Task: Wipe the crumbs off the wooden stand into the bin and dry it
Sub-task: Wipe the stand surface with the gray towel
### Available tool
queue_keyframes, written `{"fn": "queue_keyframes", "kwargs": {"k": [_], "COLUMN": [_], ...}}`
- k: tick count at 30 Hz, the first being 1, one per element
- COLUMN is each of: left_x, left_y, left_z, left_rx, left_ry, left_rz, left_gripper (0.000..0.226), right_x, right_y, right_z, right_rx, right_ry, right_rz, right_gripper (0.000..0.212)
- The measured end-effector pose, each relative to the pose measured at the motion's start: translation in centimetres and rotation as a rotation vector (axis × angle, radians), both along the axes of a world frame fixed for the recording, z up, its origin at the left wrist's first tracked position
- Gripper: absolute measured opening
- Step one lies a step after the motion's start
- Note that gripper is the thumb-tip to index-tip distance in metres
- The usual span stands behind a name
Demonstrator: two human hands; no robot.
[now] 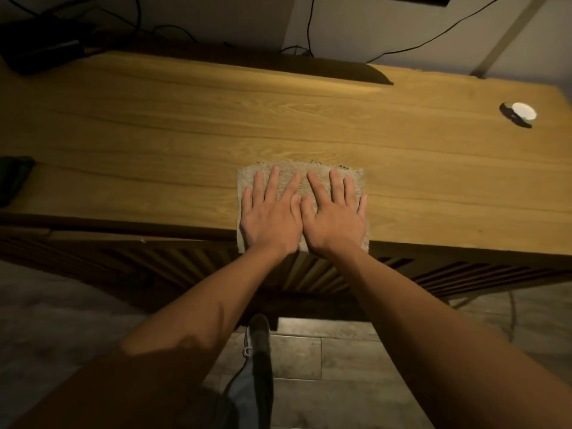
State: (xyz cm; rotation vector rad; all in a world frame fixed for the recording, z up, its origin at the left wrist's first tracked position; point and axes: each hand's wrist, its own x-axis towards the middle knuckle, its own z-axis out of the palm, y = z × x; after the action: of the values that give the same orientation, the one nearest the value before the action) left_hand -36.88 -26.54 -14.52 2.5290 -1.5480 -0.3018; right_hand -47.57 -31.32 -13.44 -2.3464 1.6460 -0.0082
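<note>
A beige fluffy cloth (305, 176) lies flat on the wooden stand (185, 128), at its near edge, with its lower end hanging slightly over the front. My left hand (270, 216) presses flat on the cloth's left half, fingers spread. Beside it, thumbs touching, my right hand (335, 216) lies flat on the right half. A thin line of dark crumbs (318, 163) sits along the cloth's far edge. No bin is in view.
A small round white object (520, 114) lies at the stand's far right. A dark device with cables (40, 51) sits at the far left, and a dark item (14, 178) at the left edge. Slatted front below; my shoe (258, 335) on the tiled floor.
</note>
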Motion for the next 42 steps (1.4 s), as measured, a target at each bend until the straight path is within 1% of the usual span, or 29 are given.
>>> {"fn": "queue_keyframes", "kwargs": {"k": [4,9,21,25,28,30,33,37,42], "left_x": [1.2,2.8,8.4,10.4,11.5,11.7,11.6,11.1,8.5], "left_y": [-3.5,-9.2,-26.4,-32.2,-35.5,-36.5,-36.3,-35.6,-32.5], "left_z": [0.1,-0.4,0.0,0.1,0.5,0.6,0.6,0.8,0.8], "left_rx": [-0.004,-0.059,-0.099,-0.128,-0.079,-0.054,-0.039,-0.063,-0.115], "left_ry": [0.009,-0.011,-0.028,-0.096,-0.17,-0.162,-0.166,-0.166,-0.111], "left_rz": [0.0,-0.003,0.003,0.012,0.028,0.052,0.036,0.016,-0.021], "left_gripper": [0.052,0.052,0.051,0.05,0.046,0.049,0.049,0.05,0.05], "right_x": [1.2,3.0,8.9,11.1,12.3,12.7,12.6,11.7,8.7], "right_y": [-3.2,-9.2,-26.9,-32.4,-35.4,-36.5,-36.4,-35.1,-31.9], "right_z": [-0.4,-1.2,-1.1,-0.7,-0.1,0.1,0.3,0.7,0.3], "right_rx": [-0.013,-0.043,-0.081,-0.144,-0.149,-0.123,-0.116,-0.183,-0.185], "right_ry": [-0.002,-0.016,0.001,0.033,0.079,0.082,0.08,0.093,-0.001], "right_rz": [-0.024,-0.041,-0.017,-0.018,-0.033,-0.039,-0.023,0.104,0.024], "right_gripper": [0.058,0.058,0.057,0.056,0.059,0.061,0.06,0.046,0.052]}}
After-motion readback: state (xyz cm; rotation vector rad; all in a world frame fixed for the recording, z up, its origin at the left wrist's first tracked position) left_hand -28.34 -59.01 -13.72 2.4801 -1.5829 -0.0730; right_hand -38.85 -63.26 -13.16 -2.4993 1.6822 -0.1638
